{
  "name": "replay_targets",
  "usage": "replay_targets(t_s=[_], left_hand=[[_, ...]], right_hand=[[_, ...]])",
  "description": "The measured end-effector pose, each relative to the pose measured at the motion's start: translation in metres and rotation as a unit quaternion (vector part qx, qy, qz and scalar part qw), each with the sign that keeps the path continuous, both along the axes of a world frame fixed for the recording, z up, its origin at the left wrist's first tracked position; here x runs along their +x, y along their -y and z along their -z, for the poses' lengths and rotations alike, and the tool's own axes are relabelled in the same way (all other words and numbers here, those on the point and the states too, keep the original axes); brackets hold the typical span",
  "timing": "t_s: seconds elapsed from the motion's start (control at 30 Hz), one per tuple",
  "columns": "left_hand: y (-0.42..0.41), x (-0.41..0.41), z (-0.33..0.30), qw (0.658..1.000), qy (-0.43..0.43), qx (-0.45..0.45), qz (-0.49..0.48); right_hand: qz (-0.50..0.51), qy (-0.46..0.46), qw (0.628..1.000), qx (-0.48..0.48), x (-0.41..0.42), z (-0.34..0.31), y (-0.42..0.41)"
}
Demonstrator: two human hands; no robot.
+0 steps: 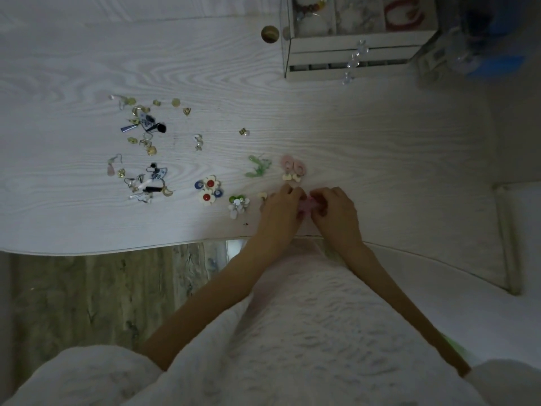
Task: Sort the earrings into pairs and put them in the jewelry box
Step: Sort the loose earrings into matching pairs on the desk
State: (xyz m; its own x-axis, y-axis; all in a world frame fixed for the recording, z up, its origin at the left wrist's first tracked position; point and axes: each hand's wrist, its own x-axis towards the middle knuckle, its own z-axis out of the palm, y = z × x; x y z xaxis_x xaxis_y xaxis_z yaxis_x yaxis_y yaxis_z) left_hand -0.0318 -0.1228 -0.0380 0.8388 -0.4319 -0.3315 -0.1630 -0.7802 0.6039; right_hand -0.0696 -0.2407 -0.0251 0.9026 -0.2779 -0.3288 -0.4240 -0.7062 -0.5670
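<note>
My left hand (281,206) and my right hand (336,209) meet near the table's front edge, fingers curled round small pink earrings (307,204) between them. Just beyond the hands lies a pink-and-cream pair (293,169). Left of it sit a green pair (257,167), a white-and-green flower pair (238,205) and a red-blue-white flower pair (208,190). A loose heap of mixed earrings (143,148) spreads over the table's left. The white jewelry box (351,48) stands at the far right, its top tray open.
A small pearl stud (244,131) and a silver earring (198,142) lie alone mid-table. A round gold-brown knob (270,33) sits left of the box. Blue and dark items (483,39) stand right of the box. The table edge (146,250) runs just before my lap.
</note>
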Motion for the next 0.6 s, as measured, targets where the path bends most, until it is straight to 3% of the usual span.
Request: replay_targets(t_s=[0.13,0.33,0.5,0.6], left_hand=[[-0.005,-0.002,-0.001,0.999,-0.008,-0.027,-0.029],[-0.03,0.012,-0.026,0.991,-0.051,-0.089,-0.084],[-0.09,0.046,-0.047,0.973,0.047,-0.148,-0.171],[-0.132,0.069,-0.044,0.96,0.107,-0.129,-0.225]], right_hand=[[-0.015,-0.005,1.0,0.012,0.004,0.0,-0.005],[-0.068,0.018,0.996,-0.053,0.022,-0.011,-0.001],[-0.148,0.098,0.984,-0.005,0.074,-0.021,-0.024],[-0.192,0.113,0.975,0.012,0.115,-0.022,-0.045]])
